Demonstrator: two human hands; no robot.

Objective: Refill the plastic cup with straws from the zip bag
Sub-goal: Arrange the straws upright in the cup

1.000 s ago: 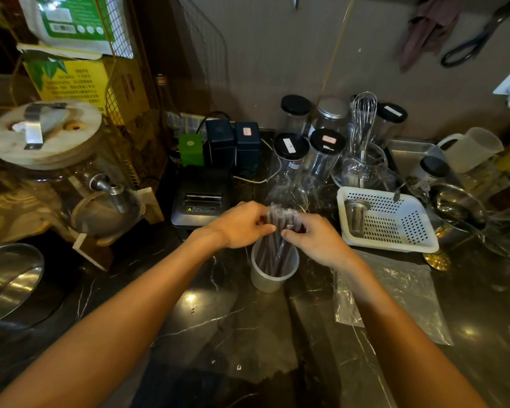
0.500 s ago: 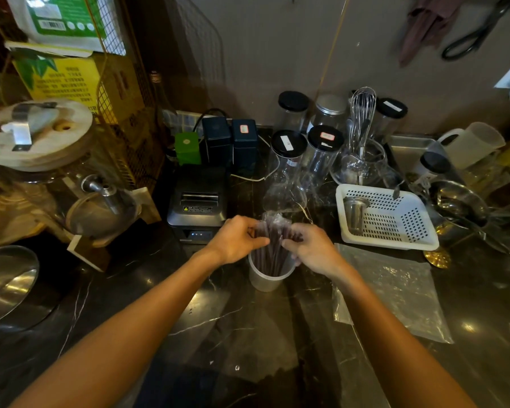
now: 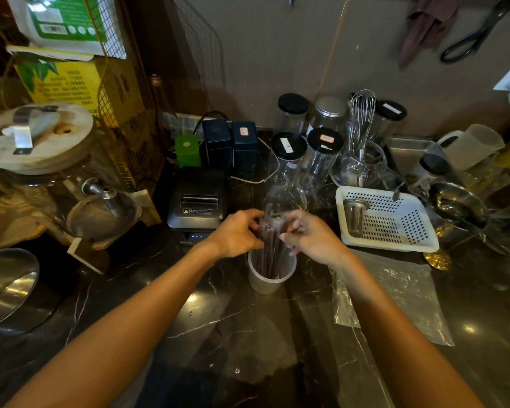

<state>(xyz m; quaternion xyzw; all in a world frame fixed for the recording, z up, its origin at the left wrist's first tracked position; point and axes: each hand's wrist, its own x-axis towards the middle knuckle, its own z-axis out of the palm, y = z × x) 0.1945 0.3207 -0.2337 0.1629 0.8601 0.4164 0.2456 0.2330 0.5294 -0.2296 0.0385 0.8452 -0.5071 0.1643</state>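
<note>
Standing upright on the dark marble counter [image 3: 189, 334], the translucent plastic cup [image 3: 270, 275] holds a bunch of dark straws [image 3: 270, 251], lower ends inside the cup, tops in clear wrappers sticking up above the rim; left hand [image 3: 236, 234] w/ fingers curled round the bunch's left side, gripping it near the top; right hand [image 3: 312, 235] pinching the wrappers on the right side, thumb + fingertips closed on them; both hands just above the cup rim. Zip bag [image 3: 395, 293] lies flat on the counter to the right of the cup, partly under the right forearm; contents can't be told. Behind the hands: black receipt printer [image 3: 198, 204]; white perforated basket [image 3: 392, 219] w/ a small steel strainer cup [image 3: 354, 216] in it; black-lidded jars [image 3: 289, 148] and a whisk [image 3: 362, 119] further back by the wall.
</note>
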